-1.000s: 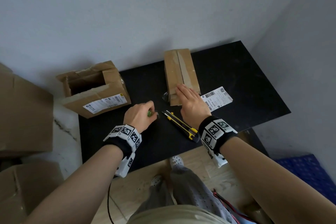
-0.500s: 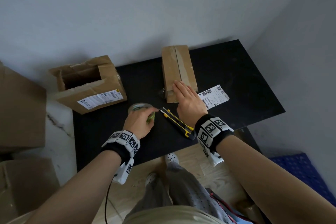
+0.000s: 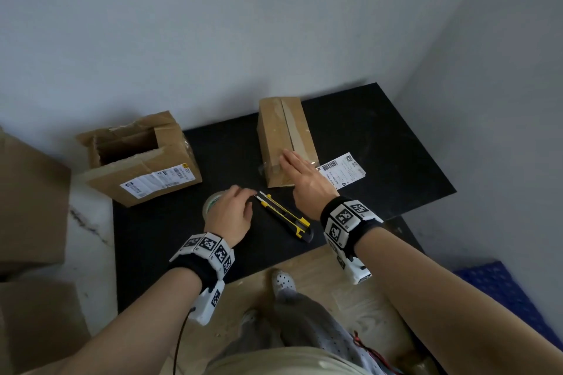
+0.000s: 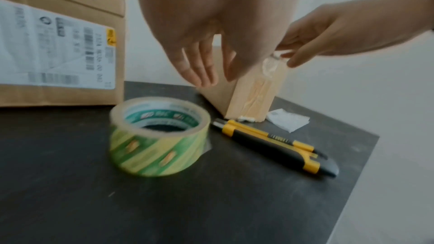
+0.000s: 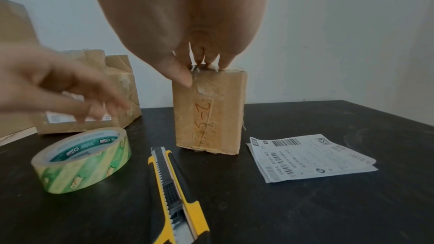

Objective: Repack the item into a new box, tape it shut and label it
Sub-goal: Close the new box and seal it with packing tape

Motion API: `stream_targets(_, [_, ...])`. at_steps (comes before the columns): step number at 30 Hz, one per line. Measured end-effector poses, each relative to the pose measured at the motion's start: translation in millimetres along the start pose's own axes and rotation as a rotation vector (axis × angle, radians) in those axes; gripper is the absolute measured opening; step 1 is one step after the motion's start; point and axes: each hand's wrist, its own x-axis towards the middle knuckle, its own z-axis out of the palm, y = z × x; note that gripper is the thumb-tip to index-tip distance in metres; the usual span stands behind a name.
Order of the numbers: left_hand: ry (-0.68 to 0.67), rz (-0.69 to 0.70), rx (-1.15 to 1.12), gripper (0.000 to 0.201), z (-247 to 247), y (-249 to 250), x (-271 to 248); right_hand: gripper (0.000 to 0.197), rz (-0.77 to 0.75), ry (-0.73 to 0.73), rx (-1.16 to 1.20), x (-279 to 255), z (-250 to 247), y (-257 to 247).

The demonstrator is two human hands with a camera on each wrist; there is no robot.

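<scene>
The closed brown box point(image 3: 280, 137) stands on the black table point(image 3: 380, 146), with clear tape along its top seam and down its near end point(image 5: 209, 88). My right hand point(image 3: 292, 164) lies flat on the box's near top edge, and its fingertips point(image 5: 180, 75) press the tape end there. My left hand point(image 3: 240, 201) hovers just above the green-and-yellow tape roll point(image 4: 159, 136) with its fingers loose and nothing in them. A white shipping label point(image 5: 310, 155) lies flat to the right of the box.
A yellow-and-black utility knife point(image 3: 285, 216) lies between my hands, its tip toward the box. The old torn box point(image 3: 143, 167), open-topped and labelled, sits at the table's left end. More cartons point(image 3: 27, 198) stand on the floor at left. Walls close off the back and right.
My left hand has set the tape roll down on the table and let go, and now floats over it. The right hand stays pressed on the box.
</scene>
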Motion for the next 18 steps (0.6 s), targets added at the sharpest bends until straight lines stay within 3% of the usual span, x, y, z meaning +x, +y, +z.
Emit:
stream_targets(3, [0.138, 0.107, -0.154, 0.029, -5.3, 25.4, 6.7, 0.078, -0.008, -0.029, -0.033, 2.6, 0.0, 1.7])
stream_targets(8, [0.232, 0.02, -0.348, 0.032, -4.6, 52.4, 19.4, 0.08, -0.01, 0.034, -0.025, 4.0, -8.6, 0.1])
stream_targets(12, [0.275, -0.021, -0.355, 0.034, -6.9, 56.4, 23.0, 0.076, 0.176, 0.247, 0.303, -5.2, -14.3, 9.2])
stream_targets(15, [0.243, -0.095, -0.43, 0.04, -5.6, 60.0, 24.7, 0.068, 0.411, 0.235, 0.596, -10.3, -16.9, 18.3])
stream_targets(18, [0.19, -0.175, -0.513, 0.048, -2.7, 64.4, 27.3, 0.064, 0.483, 0.217, 0.846, -9.3, -12.2, 22.6])
